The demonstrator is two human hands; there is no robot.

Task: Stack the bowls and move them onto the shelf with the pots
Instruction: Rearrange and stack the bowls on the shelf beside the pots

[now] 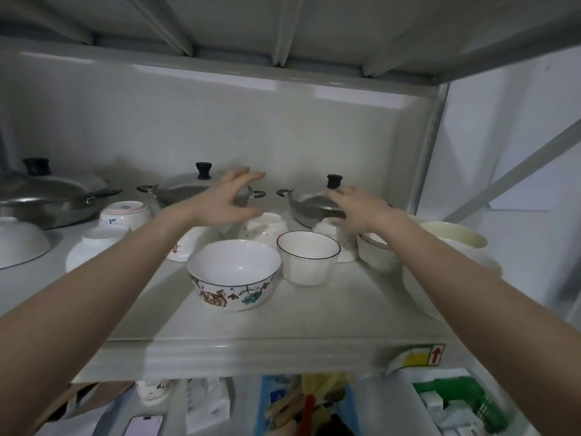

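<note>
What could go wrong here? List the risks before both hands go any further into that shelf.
1. Both forearms reach over the flowered bowl and the black-rimmed cup near the shelf's front edge; a dropped elbow could knock them off.
2. The right hand is beside a pot lid; a bump might shift it.
3. The left hand hovers over upside-down bowls crowded together, so lifting one may clink its neighbours.

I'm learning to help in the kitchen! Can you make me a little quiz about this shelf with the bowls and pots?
1. True or false: the flowered bowl stands right way up.
2. Which has a thin dark rim? A) the white cup B) the upside-down bowl
3. What colour are the knobs on the pot lids?

Key: 1. True. 2. A. 3. Black.

Extra: the left hand and right hand both reach over the bowls, holding nothing.
</note>
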